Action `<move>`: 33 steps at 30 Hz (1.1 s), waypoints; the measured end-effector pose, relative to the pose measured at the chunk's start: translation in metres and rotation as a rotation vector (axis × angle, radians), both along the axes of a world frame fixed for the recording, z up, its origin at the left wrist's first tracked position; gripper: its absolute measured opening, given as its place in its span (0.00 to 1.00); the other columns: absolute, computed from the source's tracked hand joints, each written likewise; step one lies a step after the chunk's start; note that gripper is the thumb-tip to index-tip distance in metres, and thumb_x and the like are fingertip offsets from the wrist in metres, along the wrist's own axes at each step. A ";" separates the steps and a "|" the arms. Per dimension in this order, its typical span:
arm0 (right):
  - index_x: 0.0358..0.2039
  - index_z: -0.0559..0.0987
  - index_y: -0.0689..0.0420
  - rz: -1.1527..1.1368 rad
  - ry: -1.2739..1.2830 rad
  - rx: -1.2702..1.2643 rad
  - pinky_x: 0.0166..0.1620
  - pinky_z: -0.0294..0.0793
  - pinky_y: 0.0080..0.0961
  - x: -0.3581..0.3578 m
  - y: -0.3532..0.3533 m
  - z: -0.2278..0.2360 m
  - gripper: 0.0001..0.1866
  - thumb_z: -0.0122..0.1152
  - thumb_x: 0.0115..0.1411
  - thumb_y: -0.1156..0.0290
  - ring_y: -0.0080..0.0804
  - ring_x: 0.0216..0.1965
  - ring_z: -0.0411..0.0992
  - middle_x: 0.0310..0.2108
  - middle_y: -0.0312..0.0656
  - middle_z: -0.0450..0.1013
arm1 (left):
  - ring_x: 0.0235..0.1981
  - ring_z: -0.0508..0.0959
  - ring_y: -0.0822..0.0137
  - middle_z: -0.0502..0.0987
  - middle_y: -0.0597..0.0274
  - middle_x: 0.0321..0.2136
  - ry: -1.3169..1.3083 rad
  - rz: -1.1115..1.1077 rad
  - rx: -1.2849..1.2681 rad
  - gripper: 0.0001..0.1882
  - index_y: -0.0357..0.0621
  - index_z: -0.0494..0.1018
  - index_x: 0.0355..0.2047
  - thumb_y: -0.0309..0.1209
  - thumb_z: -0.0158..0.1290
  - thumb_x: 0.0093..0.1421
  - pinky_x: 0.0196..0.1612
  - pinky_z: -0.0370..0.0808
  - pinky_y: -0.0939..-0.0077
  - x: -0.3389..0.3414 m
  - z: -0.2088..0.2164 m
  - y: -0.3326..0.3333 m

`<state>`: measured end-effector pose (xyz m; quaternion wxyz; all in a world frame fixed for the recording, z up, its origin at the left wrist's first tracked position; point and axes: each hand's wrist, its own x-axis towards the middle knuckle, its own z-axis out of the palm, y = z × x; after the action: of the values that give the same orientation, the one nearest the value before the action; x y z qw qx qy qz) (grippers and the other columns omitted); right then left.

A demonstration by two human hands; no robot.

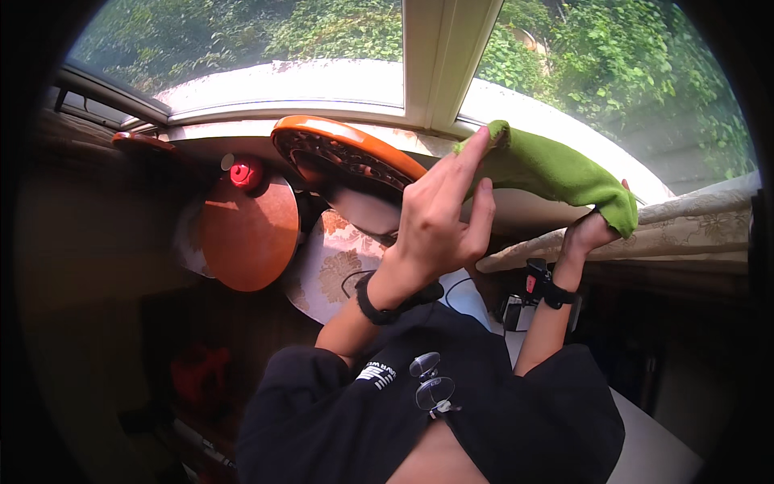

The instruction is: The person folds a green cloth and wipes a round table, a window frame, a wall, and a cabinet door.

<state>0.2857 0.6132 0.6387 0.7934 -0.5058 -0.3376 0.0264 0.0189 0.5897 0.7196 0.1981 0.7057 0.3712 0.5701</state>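
A green cloth [556, 165] stretches between my two hands in front of the window. My left hand [431, 214] is raised at the centre, with the cloth's left end at its fingertips. A bit of green shows on both sides of the long finger there, and the thumb stands apart below. Part of this grip is hidden. At the right, my right hand [590, 232] grips the cloth's other end, which drapes over its fingers and hides them. Both wrists wear black bands.
A window frame [439, 64] and sill run across the front. Close to my left hand stands an orange wooden chair back [347, 153]. Further left are a round brown table [250, 234] and a red pot [246, 172]. A patterned curtain [685, 230] hangs at the right.
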 end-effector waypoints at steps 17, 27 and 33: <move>0.37 0.79 0.60 0.560 -0.881 -0.728 0.34 0.76 0.42 -0.231 0.054 -0.042 0.21 0.60 0.59 0.52 0.56 0.31 0.76 0.30 0.54 0.77 | 0.34 0.79 0.43 0.80 0.46 0.32 0.747 0.367 -0.397 0.21 0.44 0.79 0.33 0.46 0.42 0.63 0.41 0.74 0.51 -0.173 -0.108 0.165; 0.33 0.75 0.63 0.483 -0.981 -0.459 0.28 0.77 0.39 -0.218 0.055 -0.071 0.28 0.66 0.53 0.47 0.47 0.25 0.77 0.27 0.51 0.75 | 0.30 0.78 0.55 0.78 0.56 0.28 0.983 0.418 0.392 0.08 0.43 0.77 0.34 0.26 0.49 0.56 0.34 0.76 0.64 -0.198 -0.151 0.172; 0.36 0.73 0.62 0.658 -0.934 -0.454 0.29 0.76 0.42 -0.209 0.065 -0.077 0.29 0.64 0.54 0.45 0.50 0.25 0.77 0.25 0.50 0.76 | 0.30 0.78 0.53 0.80 0.53 0.30 0.863 0.587 0.432 0.09 0.37 0.77 0.34 0.23 0.47 0.56 0.33 0.74 0.62 -0.207 -0.171 0.179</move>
<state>0.0767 0.6786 0.5615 0.3845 -0.4894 -0.7740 0.1168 -0.1883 0.7683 0.5489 -0.2876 0.7665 0.4740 0.3242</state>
